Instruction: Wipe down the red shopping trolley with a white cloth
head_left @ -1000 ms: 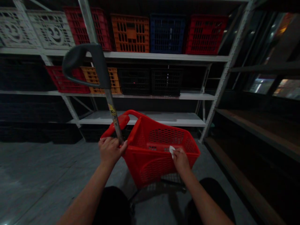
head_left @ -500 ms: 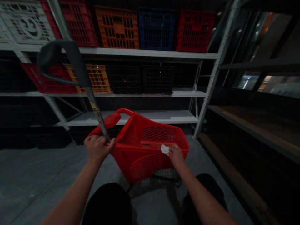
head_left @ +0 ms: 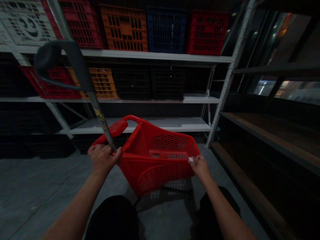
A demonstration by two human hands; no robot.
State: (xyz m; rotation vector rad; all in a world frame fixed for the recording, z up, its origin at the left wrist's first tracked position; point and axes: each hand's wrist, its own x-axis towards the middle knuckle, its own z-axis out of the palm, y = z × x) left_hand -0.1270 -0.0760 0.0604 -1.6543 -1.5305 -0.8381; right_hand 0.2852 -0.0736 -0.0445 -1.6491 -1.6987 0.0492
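A red plastic shopping cart (head_left: 155,173) stands before me, its basket pointing right. My left hand (head_left: 103,158) is closed round the near end of its handle, at the foot of a slanting metal pole (head_left: 100,115) that carries a grey looped plastic part (head_left: 80,68). Whether the fingers also hold the pole is hidden. My right hand (head_left: 200,165) pinches a small white cloth or tissue (head_left: 191,160) against the near rim, close to the basket's right front corner. Most of the cloth is covered by the fingers.
Behind the cart rises a white metal rack (head_left: 160,56) with an orange crate (head_left: 125,28), a blue crate (head_left: 166,30) and a red crate (head_left: 208,32) on top. Wooden shelves (head_left: 270,131) line the right side. My knees flank the cart on the concrete floor (head_left: 50,186).
My right hand has slid to the right along the near rim with the white cloth, towards the corner. My left hand stays on the handle; the view has shifted slightly.
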